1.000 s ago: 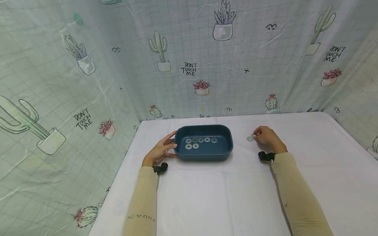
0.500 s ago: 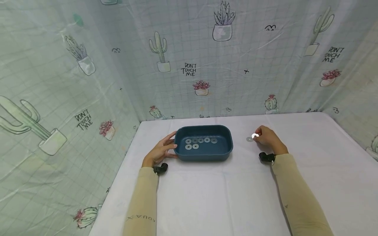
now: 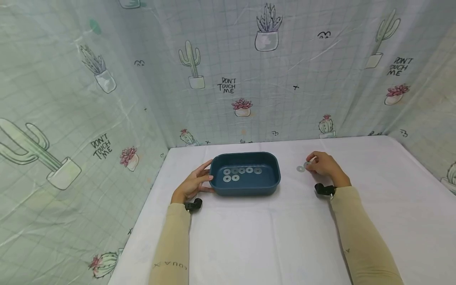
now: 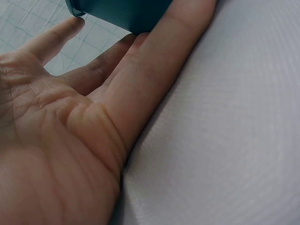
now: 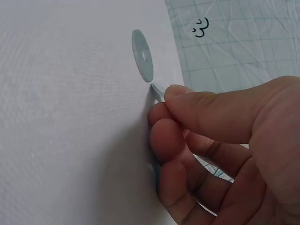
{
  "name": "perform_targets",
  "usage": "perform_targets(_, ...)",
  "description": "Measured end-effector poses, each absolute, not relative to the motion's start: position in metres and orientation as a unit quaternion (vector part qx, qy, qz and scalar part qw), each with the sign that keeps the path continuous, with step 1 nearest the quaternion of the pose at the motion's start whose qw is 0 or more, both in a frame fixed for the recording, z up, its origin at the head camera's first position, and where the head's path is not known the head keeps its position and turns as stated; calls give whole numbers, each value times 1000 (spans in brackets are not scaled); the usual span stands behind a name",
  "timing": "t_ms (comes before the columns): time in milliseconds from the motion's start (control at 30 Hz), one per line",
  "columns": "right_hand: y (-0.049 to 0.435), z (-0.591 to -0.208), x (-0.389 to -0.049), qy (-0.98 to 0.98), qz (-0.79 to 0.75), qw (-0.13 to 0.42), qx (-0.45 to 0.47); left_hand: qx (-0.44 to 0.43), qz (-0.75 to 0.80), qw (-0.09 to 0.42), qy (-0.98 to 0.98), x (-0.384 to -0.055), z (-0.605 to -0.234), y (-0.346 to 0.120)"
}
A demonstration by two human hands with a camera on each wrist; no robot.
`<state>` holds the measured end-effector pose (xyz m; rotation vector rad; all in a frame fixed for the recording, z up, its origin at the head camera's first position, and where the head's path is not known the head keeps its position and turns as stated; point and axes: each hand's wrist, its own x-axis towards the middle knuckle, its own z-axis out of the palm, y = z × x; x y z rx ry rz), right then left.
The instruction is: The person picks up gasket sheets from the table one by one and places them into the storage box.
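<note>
A dark blue rectangular tray [image 3: 246,190] stands on the white-covered table, with several flat grey washers [image 3: 227,179] lying on its floor. My left hand [image 3: 192,183] is at the tray's left end, its fingers spread and extended against the wall. In the left wrist view those fingers reach the blue tray wall [image 4: 124,14]. Right of the tray, my right hand [image 3: 323,164] pinches a washer [image 5: 158,93] between thumb and index finger, close over the tabletop. Just beyond it, another washer [image 5: 138,49] lies flat on the cloth. Fingertips hide part of the pinched washer.
White cloth [image 3: 231,237] covers the table. Behind it and to the left hang pale green sheets [image 3: 278,107] printed with cacti. Each wrist wears a small black camera [image 3: 324,189].
Between the right fingertips the washer has changed tilt, its face showing bright half a second ago and greyer now. The left hand and the tray have stayed in place.
</note>
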<state>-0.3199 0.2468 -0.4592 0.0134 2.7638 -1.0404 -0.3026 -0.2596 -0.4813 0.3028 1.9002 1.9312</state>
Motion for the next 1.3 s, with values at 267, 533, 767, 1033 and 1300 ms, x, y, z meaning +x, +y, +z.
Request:
perform_targets(267,247,-453,-321,938,-342,56,-6,105,696,209,679,-302,-480,-260)
perform_targets(533,245,-448,-318,931,-364,19,12,102,695,207,681,-303,-479,-260)
perform_targets(767,244,-449,-318,904,-426,3,35,103,696,209,679,-304,-481,-261)
perform_targets(1033,244,-444,-317,881,-472,9,43,106,698,208,677,-304,-482,-260)
perform_targets(1300,238,-433,-317,868,-495,4,45,99,696,208,680,-304,-480,-259)
